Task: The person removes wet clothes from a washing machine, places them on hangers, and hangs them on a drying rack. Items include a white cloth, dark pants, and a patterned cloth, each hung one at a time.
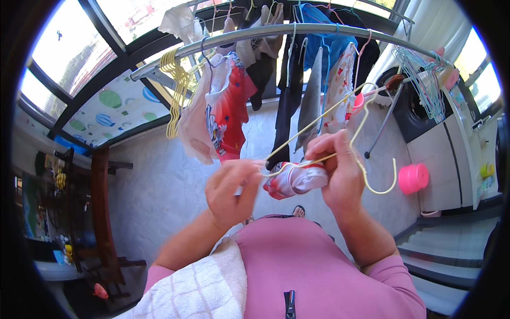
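Note:
A yellow wire clothes hanger (307,128) is gripped in my right hand (342,171), its hook pointing down at the right. The same hand bears on a bunched red and white garment (297,179) that hangs below the hanger. My left hand (235,191), slightly blurred, is at the hanger's left end; whether its fingers close on the wire is unclear. A white checked towel (199,289) lies over the left side of my body. Ahead, a red printed garment with a white waistband (235,115) hangs from the metal rail (279,30).
Yellow hangers (173,95) hang bunched at the rail's left end, pale blue and pink ones (428,79) at its right. Dark trousers (290,91) and other clothes hang between. A pink bucket (413,179) stands by the cabinet at right, a wooden bench (104,215) at left.

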`<move>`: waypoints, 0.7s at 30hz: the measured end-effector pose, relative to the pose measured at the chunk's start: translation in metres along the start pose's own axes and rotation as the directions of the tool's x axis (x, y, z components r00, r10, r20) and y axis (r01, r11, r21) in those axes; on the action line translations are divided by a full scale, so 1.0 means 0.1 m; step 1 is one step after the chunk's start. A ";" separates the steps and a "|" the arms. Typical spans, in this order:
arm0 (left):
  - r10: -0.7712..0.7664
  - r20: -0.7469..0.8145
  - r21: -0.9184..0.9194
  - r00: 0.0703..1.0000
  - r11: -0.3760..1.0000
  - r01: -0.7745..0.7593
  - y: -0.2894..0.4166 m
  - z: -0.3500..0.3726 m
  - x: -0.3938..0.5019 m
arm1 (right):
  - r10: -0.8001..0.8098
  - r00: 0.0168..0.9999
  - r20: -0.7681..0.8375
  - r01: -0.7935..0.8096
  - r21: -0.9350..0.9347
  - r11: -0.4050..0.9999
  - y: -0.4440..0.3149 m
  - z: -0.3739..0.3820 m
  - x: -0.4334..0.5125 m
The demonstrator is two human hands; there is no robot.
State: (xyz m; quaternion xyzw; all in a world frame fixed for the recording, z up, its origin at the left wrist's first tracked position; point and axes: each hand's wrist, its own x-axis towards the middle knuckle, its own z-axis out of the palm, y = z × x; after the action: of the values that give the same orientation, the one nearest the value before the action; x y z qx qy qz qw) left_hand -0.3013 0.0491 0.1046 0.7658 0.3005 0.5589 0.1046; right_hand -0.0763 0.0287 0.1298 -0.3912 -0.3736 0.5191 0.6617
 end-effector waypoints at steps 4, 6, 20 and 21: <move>-0.566 0.211 -0.070 0.797 0.805 0.589 -0.20 0.13 -0.27 | -0.211 0.975 0.073 0.201 0.121 0.972 -0.05 -0.05 0.03; -0.606 0.394 -0.283 0.691 0.635 0.719 -0.19 0.28 -0.34 | -0.136 0.991 0.013 0.132 0.164 0.978 -0.04 0.01 0.01; -0.513 0.710 -0.369 0.483 0.314 0.875 -0.30 0.47 -0.12 | -0.156 0.977 0.145 0.138 0.125 0.982 -0.06 -0.20 -0.02; -0.509 0.698 -0.362 0.504 0.356 0.862 -0.28 0.52 -0.14 | -0.140 0.986 0.092 0.121 0.187 0.975 -0.05 -0.19 -0.03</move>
State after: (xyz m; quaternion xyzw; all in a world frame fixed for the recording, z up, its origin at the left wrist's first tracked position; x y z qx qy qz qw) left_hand -0.2659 0.0724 0.0620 0.5691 0.3412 0.3183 0.6771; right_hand -0.0579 0.0226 0.1265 -0.2766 -0.3839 0.5261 0.7066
